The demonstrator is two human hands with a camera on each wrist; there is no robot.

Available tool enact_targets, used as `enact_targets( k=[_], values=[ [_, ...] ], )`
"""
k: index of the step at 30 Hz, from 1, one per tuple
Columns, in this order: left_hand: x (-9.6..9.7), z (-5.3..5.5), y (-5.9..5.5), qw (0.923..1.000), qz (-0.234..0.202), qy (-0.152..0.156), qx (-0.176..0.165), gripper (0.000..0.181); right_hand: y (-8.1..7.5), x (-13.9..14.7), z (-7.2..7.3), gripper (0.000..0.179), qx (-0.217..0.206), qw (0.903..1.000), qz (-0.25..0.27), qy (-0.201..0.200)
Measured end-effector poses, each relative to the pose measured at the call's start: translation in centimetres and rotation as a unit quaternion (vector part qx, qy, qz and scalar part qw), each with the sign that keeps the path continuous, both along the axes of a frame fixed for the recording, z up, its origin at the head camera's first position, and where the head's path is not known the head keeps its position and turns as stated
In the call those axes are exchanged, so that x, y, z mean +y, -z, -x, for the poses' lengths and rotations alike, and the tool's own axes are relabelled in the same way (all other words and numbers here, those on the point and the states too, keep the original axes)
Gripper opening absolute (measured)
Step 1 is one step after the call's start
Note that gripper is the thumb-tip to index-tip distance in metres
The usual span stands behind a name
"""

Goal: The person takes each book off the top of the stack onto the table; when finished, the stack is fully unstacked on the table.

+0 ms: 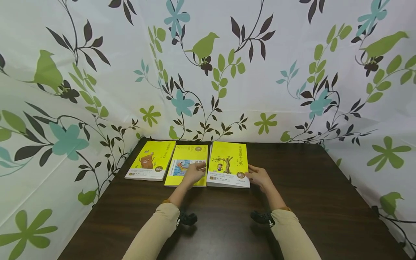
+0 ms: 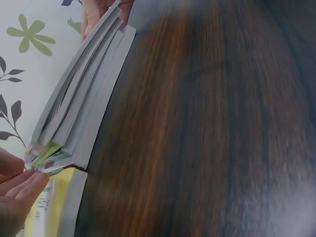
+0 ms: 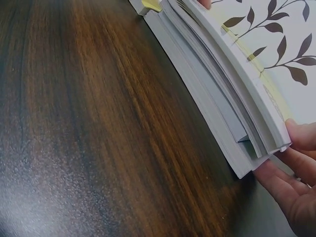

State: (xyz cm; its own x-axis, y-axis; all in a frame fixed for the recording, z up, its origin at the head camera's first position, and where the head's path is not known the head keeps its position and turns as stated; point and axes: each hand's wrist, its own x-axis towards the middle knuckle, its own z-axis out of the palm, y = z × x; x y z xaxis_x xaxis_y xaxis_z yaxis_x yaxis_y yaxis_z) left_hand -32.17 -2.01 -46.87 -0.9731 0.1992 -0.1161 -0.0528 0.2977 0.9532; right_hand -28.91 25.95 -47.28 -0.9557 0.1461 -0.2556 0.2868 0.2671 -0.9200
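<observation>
A thick yellow book [image 1: 228, 162] with a tree and a swing on its cover lies at the right end of a row of three. My left hand [image 1: 195, 173] reaches across the middle yellow book [image 1: 186, 151] and pinches the thick book's left edge, beside some coloured page corners [image 2: 47, 154]. On the opposite edge my right hand [image 1: 259, 177] grips the same book near its lower corner, thumb at the cover and fingers against the page side. Its page blocks [image 3: 222, 84] stand slightly apart in the right wrist view.
Another yellow book [image 1: 152, 159], with a brown figure on it, lies at the left end of the row. The dark wooden table [image 1: 308, 202] meets a patterned cloth [image 1: 208, 90] behind the books. Black straps with cameras [image 1: 187, 219] sit at both wrists.
</observation>
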Motion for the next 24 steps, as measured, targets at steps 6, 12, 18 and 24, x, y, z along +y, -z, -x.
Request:
enact_targets(
  k=[6, 12, 18, 24],
  values=[
    [0.16, 0.3, 0.54, 0.9977, -0.044, 0.002, -0.052, 0.054, -0.11, -0.35, -0.12, 0.062, -0.008, 1.0, 0.002, -0.002],
    [0.35, 0.8, 0.95, 0.991, -0.1, 0.04, -0.08, 0.058, -0.24, -0.55, 0.0, 0.062, -0.01, 0.9999, 0.003, -0.005],
    [0.78, 0.85, 1.05, 0.9891, -0.101, 0.07, -0.082, 0.064, -0.43, -0.52, -0.17, 0.065, -0.013, 0.9996, -0.027, -0.001],
    [0.98, 0.65, 1.07, 0.9891, -0.089, 0.084, -0.082, 0.072, -0.61, -0.97, -0.31, 0.086, -0.026, 0.9942, -0.105, -0.003]
  ],
)
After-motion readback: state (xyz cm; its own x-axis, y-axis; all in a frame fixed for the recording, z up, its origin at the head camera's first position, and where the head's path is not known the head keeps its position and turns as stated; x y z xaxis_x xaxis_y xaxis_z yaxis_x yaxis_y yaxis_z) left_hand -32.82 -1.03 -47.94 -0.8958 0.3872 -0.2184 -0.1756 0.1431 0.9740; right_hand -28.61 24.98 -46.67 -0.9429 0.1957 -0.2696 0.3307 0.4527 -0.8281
